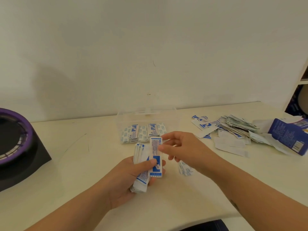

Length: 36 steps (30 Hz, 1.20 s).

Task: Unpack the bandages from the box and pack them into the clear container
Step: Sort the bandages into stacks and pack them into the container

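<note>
My left hand (126, 179) grips a stack of white-and-blue wrapped bandages (140, 165) above the table's middle. My right hand (181, 147) pinches the top of the front bandage (155, 157) of that stack between thumb and fingers. Behind them stands the clear container (146, 114), open, with several bandages (143, 132) lying flat inside. The blue-and-white bandage box (290, 135) lies torn open at the far right. A loose pile of bandages (233, 129) spreads beside it. One more bandage (184, 168) lies on the table under my right wrist.
A black and purple round device (15, 140) stands at the left edge of the cream table (66, 172). A white shelf unit (301, 84) rises at the far right. A dark object (205, 226) shows at the table's near edge.
</note>
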Available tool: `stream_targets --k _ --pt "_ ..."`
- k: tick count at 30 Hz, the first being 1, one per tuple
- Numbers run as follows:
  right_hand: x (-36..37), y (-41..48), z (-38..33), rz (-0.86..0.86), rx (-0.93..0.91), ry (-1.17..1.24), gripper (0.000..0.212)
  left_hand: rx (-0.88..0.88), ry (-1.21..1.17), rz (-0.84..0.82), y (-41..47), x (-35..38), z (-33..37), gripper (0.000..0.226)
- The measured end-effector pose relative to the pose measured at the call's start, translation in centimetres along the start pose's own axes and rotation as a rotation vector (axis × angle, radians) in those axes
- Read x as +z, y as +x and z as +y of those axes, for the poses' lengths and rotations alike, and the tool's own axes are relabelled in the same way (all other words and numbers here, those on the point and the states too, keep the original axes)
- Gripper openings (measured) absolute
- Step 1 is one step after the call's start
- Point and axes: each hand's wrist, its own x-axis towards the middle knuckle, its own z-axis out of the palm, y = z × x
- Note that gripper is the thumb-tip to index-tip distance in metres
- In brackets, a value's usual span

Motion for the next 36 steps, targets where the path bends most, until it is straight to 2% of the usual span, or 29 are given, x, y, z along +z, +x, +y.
stream_targets --k 2,5,9,16,22,24,26,28,29,31,33,36 --pt "0.9 0.9 0.0 0.019 0.0 0.001 0.015 -0.01 -0.046 -0.016 0.1 -0.3 0.0 0.018" --pt "0.9 1.9 0.3 0.092 0.04 0.01 0.017 -0.033 -0.155 0.05 0.4 -1.2 0.4 0.02" --pt "0.6 2.6 0.7 0.068 0.1 0.002 0.022 0.066 -0.059 0.152 0.8 -2.4 0.6 0.018" --pt "1.5 3.2 0.5 -0.001 0.09 0.071 0.022 0.083 0.021 0.147 1.3 -2.6 0.0 0.017" --pt "0.9 3.5 0.9 0.113 0.049 0.172 0.02 0.126 0.024 0.259 1.3 -2.9 0.1 0.015" --pt "0.7 3.3 1.0 0.117 0.048 0.093 0.026 0.14 0.007 0.306 1.3 -2.9 0.2 0.015" --pt "1.1 3.0 1.1 0.107 0.03 -0.097 0.031 0.14 -0.029 0.321 1.4 -2.8 0.3 0.016" --pt "1.6 2.8 1.2 0.169 -0.023 -0.292 0.031 0.125 -0.042 0.317 1.2 -2.5 0.4 0.015" --pt "1.7 2.8 1.1 0.212 -0.048 -0.299 0.028 0.116 -0.035 0.305 1.1 -2.4 0.4 0.014" --pt "1.9 2.8 0.5 0.185 -0.042 -0.129 0.021 0.104 -0.008 0.268 1.0 -2.1 0.4 0.012" --pt "2.4 2.7 -0.1 0.061 -0.003 0.01 0.015 0.091 -0.006 0.221 0.8 -1.8 0.3 0.011" --pt "2.2 2.9 0.0 0.037 0.01 -0.02 0.01 0.052 -0.136 0.184 0.6 -1.4 0.5 0.013"
